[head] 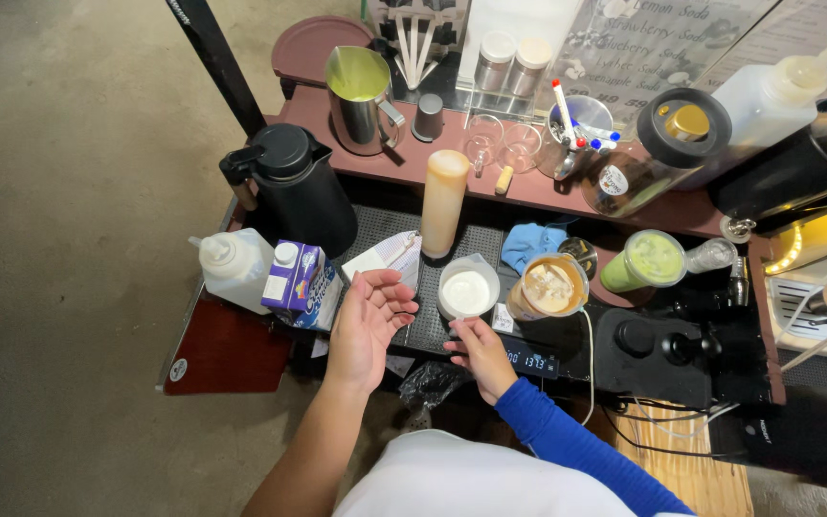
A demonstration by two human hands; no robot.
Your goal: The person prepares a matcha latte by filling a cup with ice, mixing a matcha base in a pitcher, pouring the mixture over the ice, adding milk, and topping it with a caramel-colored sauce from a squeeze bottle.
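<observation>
My left hand (pixel 368 324) hovers open, palm turned up and fingers apart, holding nothing; it is just right of a blue and white milk carton (pixel 297 278). My right hand (pixel 480 354), in a blue sleeve, has its fingers curled at the near edge of a small clear jug of white liquid (pixel 467 290), apparently gripping its handle. The jug stands on a black mat beside a black digital scale (pixel 532 361). A plastic cup of iced coffee (pixel 549 287) sits right of the jug.
A white squeeze bottle (pixel 234 268) and a black thermos jug (pixel 299 187) stand at the left. A tall beige bottle (pixel 444 201), a blue cloth (pixel 528 241), a green drink cup (pixel 651 258) and a steel pitcher (pixel 361 96) crowd the shelf behind.
</observation>
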